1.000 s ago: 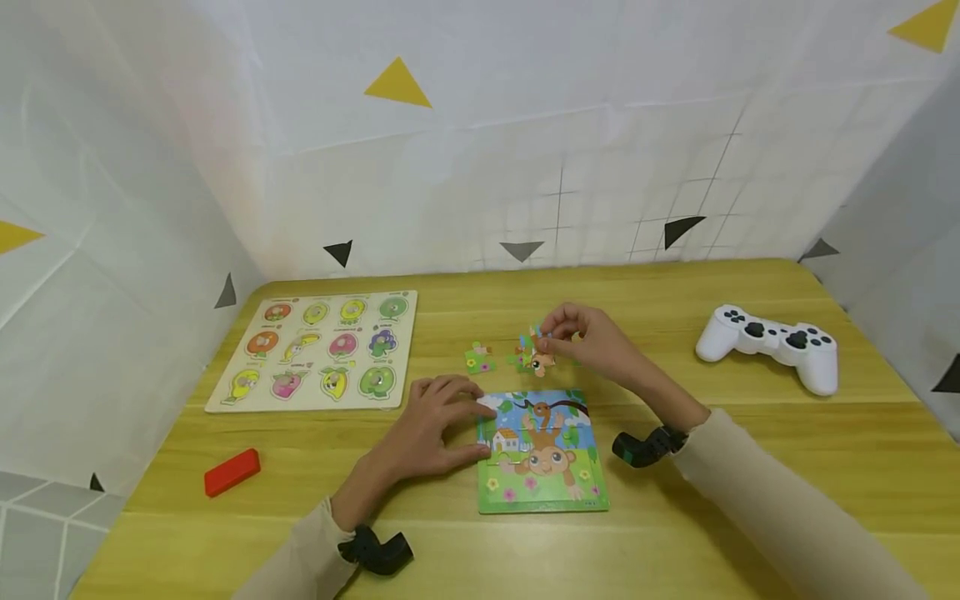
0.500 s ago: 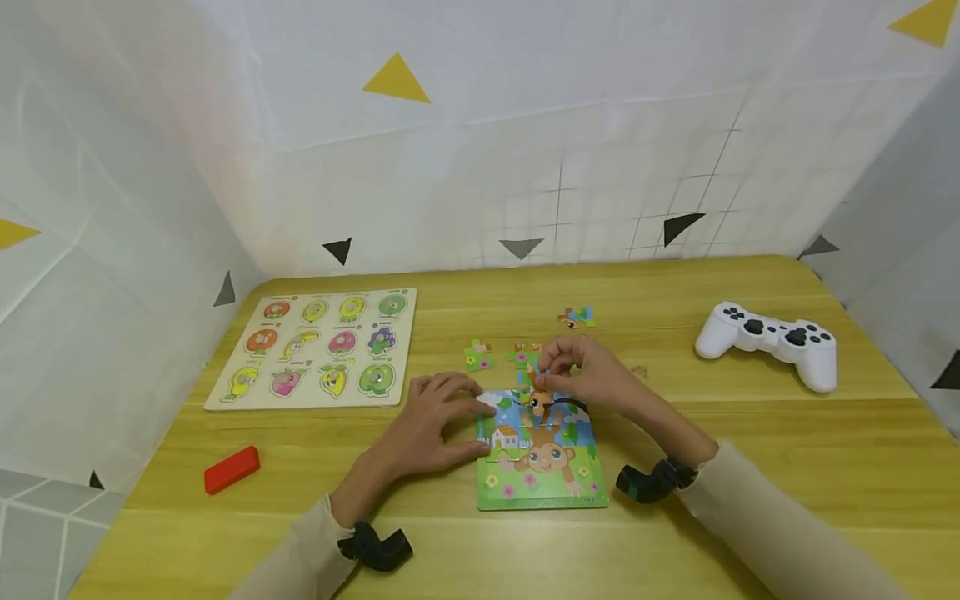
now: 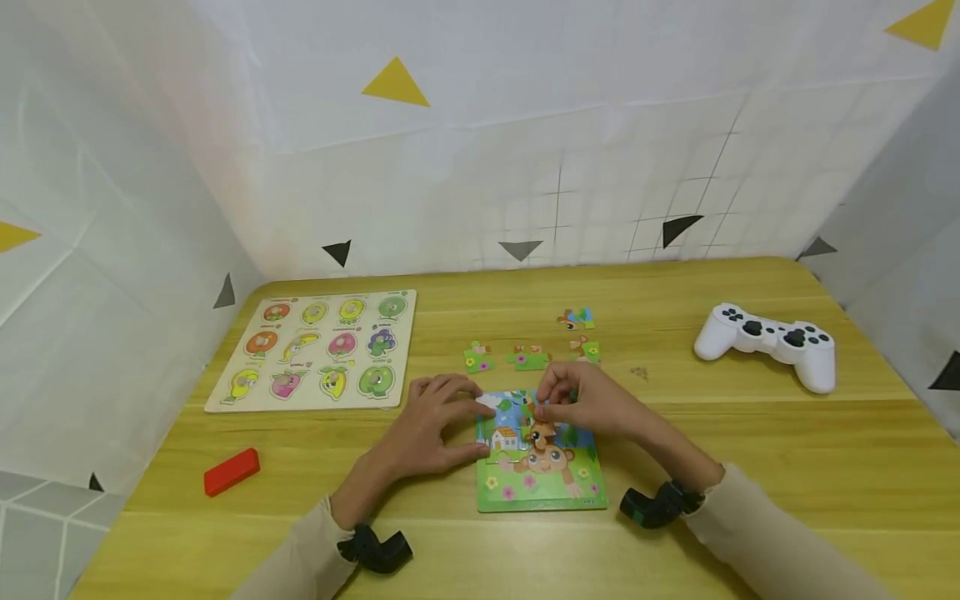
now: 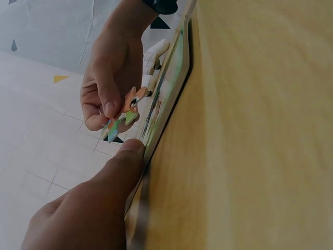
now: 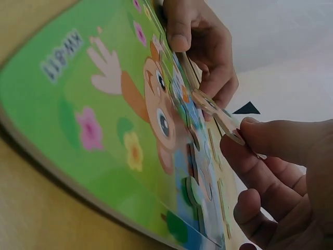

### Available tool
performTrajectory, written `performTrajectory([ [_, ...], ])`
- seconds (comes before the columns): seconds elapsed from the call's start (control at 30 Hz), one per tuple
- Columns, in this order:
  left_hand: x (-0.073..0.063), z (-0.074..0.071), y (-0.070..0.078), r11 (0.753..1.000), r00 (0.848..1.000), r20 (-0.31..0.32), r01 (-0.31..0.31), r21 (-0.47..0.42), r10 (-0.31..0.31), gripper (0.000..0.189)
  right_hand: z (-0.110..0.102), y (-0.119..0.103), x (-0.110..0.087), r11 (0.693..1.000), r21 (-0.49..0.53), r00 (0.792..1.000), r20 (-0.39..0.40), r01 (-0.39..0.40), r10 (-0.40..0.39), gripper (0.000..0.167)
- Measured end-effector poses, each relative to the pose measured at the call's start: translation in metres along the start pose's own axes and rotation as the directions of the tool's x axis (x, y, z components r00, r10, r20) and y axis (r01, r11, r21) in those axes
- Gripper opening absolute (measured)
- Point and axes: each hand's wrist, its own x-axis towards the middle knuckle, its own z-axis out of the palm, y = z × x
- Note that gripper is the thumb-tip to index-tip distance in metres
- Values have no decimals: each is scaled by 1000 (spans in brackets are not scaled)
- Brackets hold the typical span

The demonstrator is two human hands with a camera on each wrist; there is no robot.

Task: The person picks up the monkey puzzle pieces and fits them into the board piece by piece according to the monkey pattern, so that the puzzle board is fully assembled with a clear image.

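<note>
A jigsaw board [image 3: 540,497] with a monkey, a house and flowers lies flat on the wooden table. My right hand [image 3: 592,402] pinches a puzzle piece [image 3: 542,435] with a brown animal's face between thumb and fingers, over the board's upper middle. In the left wrist view the piece [image 4: 128,110] is held tilted, above the board's surface. My left hand [image 3: 433,427] rests at the board's left edge, thumb and fingers spread and touching it. Behind the board lie loose pieces: a flower piece [image 3: 478,358], a green piece [image 3: 529,358] and a piece [image 3: 585,348] partly behind my right hand.
Farther back lies another loose piece [image 3: 576,318]. A fruit peg puzzle [image 3: 322,392] occupies the back left, with a red block [image 3: 232,472] in front of it. At the right is a white game controller [image 3: 772,340]. A fabric wall [image 3: 465,183] closes off the back.
My right hand has brought the puzzle piece from behind the board toward me, over its upper part. The loose pieces behind have come into view. My left hand stays in place.
</note>
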Motion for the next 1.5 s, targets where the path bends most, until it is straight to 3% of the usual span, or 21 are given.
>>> performTrajectory([
  [0.37, 0, 0, 0, 1000, 1000, -11, -4, -1, 4, 42, 7, 1, -7, 1000, -22, 999, 41, -14, 15, 15],
  [0.63, -1, 1, -1, 1000, 1000, -26, -18, 2, 18, 43, 16, 4, -10, 992, -129, 1000, 18, 14, -12, 13],
  [0.87, -1, 1, -1, 1000, 1000, -23, -16, 6, 16, 42, 22, -1, -11, 945, -319, 995, -52, 69, -90, 15],
  [1.0, -1, 2, -1, 1000, 999, -29, -22, 8, 22, 42, 23, -4, -12, 910, -406, 992, -52, 87, -118, 17],
  [1.3, 0, 1, -1, 1000, 999, -31, -19, -3, 19, 42, 20, -3, -11, 892, -436, 989, -28, 120, -147, 16],
  [1.5, 0, 1, -1, 1000, 999, -32, -24, 4, 24, 42, 17, -4, -11, 849, -499, 979, -9, 173, -205, 20],
])
